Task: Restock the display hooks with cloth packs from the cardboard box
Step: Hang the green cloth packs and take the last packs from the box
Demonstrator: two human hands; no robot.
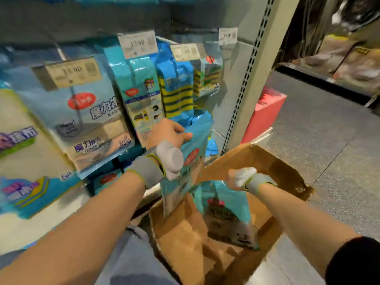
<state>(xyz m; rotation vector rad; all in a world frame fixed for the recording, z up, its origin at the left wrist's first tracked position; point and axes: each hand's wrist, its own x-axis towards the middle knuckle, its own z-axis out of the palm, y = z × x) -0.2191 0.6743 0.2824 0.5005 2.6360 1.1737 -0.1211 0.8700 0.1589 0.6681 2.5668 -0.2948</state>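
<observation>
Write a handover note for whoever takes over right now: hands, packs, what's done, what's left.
Left hand grips the top of a blue pack, raised in front of the hung packs, not yet on a hook.
Right hand grips the top of a second pack, its lower end inside the box.
Done: several packs hang above; how many are new cannot be told.
Left: hang both held packs. Whether more lie in the box is hidden.
</observation>
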